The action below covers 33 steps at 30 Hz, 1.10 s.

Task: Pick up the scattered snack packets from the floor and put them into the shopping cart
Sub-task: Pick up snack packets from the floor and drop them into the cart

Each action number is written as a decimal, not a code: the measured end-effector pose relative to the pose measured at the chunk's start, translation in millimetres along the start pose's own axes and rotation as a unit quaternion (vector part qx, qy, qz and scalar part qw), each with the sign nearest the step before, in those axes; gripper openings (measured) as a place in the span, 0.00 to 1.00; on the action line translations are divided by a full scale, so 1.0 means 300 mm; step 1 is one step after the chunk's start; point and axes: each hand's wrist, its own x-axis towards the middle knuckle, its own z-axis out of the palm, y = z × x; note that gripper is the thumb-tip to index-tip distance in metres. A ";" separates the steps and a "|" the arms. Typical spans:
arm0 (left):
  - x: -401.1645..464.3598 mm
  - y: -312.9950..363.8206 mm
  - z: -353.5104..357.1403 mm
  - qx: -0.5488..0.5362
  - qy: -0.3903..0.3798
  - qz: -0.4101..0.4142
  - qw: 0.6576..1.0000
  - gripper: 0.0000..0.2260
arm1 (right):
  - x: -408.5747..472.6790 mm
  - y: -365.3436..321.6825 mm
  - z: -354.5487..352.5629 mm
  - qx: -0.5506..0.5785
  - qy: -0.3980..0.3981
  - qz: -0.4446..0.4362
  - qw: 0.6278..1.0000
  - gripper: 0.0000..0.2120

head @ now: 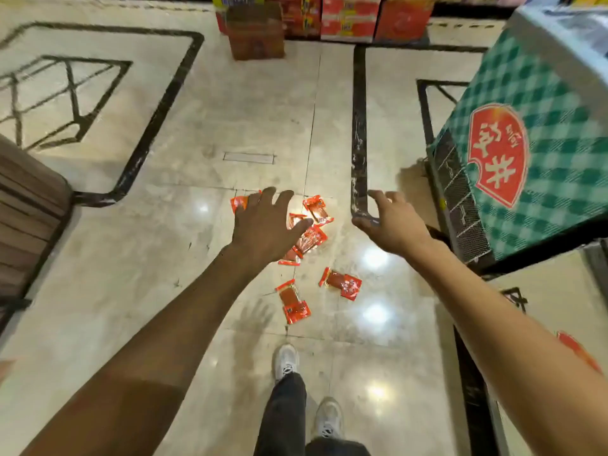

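The left hand (pixel 263 225) hangs over the cluster of red snack packets (pixel 309 240) with the fingers spread wide and nothing in it. The right hand (pixel 390 223) is also empty, fingers loosely parted, above the bare floor (pixel 164 241) just beside the dark inlay line (pixel 358 126).

The packets all lie on the floor: several overlap under and next to the left hand, one shows past its fingers at the far left (pixel 238 203), and two lie apart, closer to the feet (pixel 294 302) (pixel 342 284).

I think the step is the first reach. The foil looks thin and slippery on polished stone, so it is better to pinch a packet by its sealed edge, or gather the overlapping ones together, than to press flat on them. The right hand could take the two separate packets.

No shopping cart is clearly visible; the wire mesh (pixel 460 205) under the green checked cover (pixel 533 103) at the right may belong to one, I cannot tell. This cover carries a red fan-shaped label (pixel 498 156) with white Chinese characters, upside down and not readable to me. The print on the packets and on the red cartons (pixel 348 18) far ahead is too blurred.
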 end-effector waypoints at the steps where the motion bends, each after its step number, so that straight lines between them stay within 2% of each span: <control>1: 0.028 -0.010 0.066 -0.006 -0.010 -0.004 1.000 0.33 | 0.037 0.018 0.067 0.000 -0.012 -0.001 1.000 0.35; 11: 0.321 -0.152 0.609 -0.053 -0.086 -0.031 0.994 0.31 | 0.376 0.147 0.615 -0.022 -0.102 0.043 0.994 0.36; 17: 0.445 -0.205 0.943 -0.035 -0.133 -0.037 0.990 0.32 | 0.539 0.254 0.940 -0.044 -0.137 0.067 0.987 0.35; 19: 0.483 -0.233 1.155 -0.035 -0.148 -0.043 0.987 0.33 | 0.594 0.330 1.146 -0.060 -0.157 0.070 0.983 0.36; 20: 0.481 -0.241 1.171 -0.030 -0.154 -0.047 0.987 0.33 | 0.603 0.337 1.155 -0.066 -0.161 0.067 0.983 0.36; 22: 0.486 -0.257 1.449 -0.031 -0.182 -0.058 0.981 0.32 | 0.650 0.441 1.408 -0.086 -0.178 0.068 0.978 0.36; 23: 0.477 -0.257 1.477 -0.021 -0.192 -0.057 0.979 0.32 | 0.659 0.451 1.413 -0.090 -0.183 0.067 0.977 0.35; 25: 0.458 -0.269 1.784 -0.004 -0.225 -0.058 0.973 0.31 | 0.697 0.562 1.686 -0.107 -0.203 0.073 0.970 0.34; 26: 0.455 -0.266 1.810 0.000 -0.234 -0.054 0.971 0.30 | 0.706 0.575 1.692 -0.111 -0.210 0.069 0.969 0.34; 28: 0.443 -0.307 2.108 0.002 -0.252 -0.064 0.966 0.30 | 0.733 0.676 1.962 -0.113 -0.217 0.074 0.967 0.34; 29: 0.457 -0.318 2.128 0.002 -0.246 -0.066 0.967 0.29 | 0.748 0.685 1.953 -0.105 -0.214 0.075 0.968 0.34; 31: 0.435 -0.360 2.368 -0.003 -0.256 -0.088 0.963 0.30 | 0.757 0.771 2.185 -0.108 -0.230 0.073 0.965 0.37; 33: 0.441 -0.387 2.482 0.006 -0.240 -0.108 0.965 0.32 | 0.764 0.812 2.276 -0.122 -0.243 0.048 0.961 0.42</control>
